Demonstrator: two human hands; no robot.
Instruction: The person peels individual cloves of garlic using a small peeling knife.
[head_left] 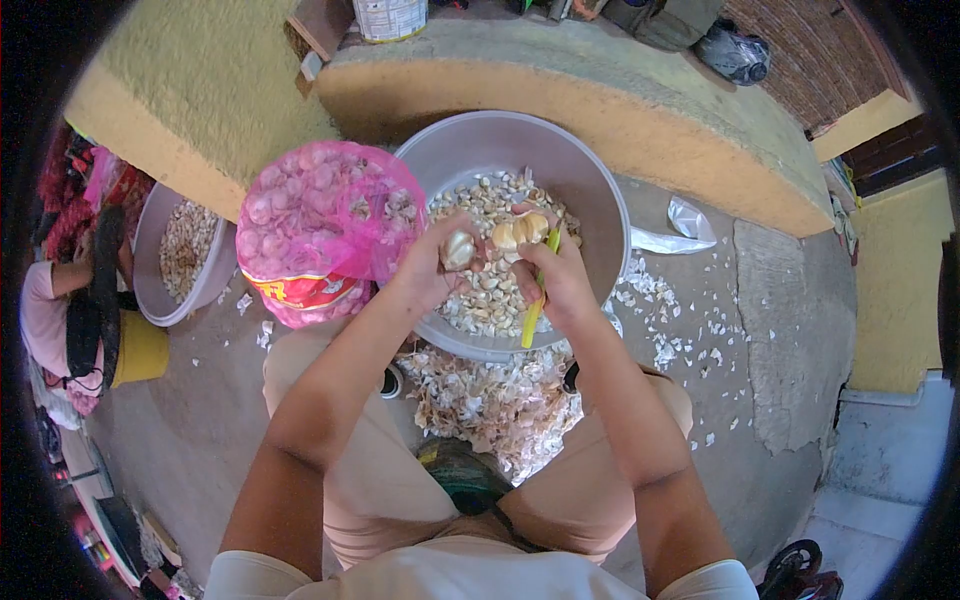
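My left hand (430,268) is closed around a whitish garlic bulb (458,251), over the left part of a big grey tub (592,150). Opposite it, my right hand (562,278) grips a partly opened garlic bulb (518,233) with tan cloves showing. A slim yellow-green tool (534,318) is held in the same hand and points down toward me; I cannot make out a blade. Beneath both hands, loose garlic cloves (478,312) cover the tub's bottom.
A pink mesh sack of garlic (300,215) leans against the tub's left side. Peeled skins (490,400) are heaped between my legs, with scraps on the floor to the right. Another person (62,310) sits at far left by a second tub (150,250). A low ledge (560,100) runs behind.
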